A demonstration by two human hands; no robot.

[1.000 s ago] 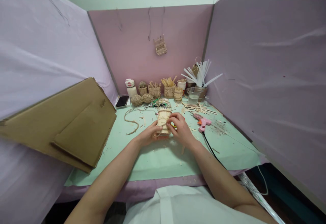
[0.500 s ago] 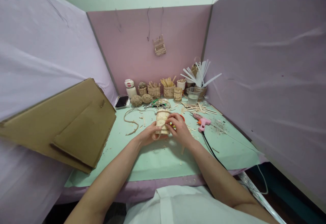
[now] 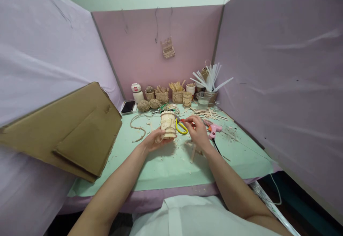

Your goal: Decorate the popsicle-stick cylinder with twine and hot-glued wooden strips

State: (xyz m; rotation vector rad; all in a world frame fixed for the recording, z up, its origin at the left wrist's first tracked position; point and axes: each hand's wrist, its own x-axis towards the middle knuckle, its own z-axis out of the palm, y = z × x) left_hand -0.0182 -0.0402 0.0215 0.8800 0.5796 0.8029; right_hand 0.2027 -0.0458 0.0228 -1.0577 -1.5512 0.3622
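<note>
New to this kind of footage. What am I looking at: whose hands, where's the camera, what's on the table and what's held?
There is no robot: a person works with two bare hands, and one camera worn on the head looks forward and down. All three pictures come from it; the last is the current one.

The left hand holds a small wooden cup-shaped piece. The right hand is beside it, at red-handled scissors or a similar tool, too small to tell; whether it grips it is unclear. A yellow loop shows between them.

On the green-covered table lie a pink glue gun, thin wooden strips and a phone. Behind stand a white bottle and baskets of sticks.
</note>
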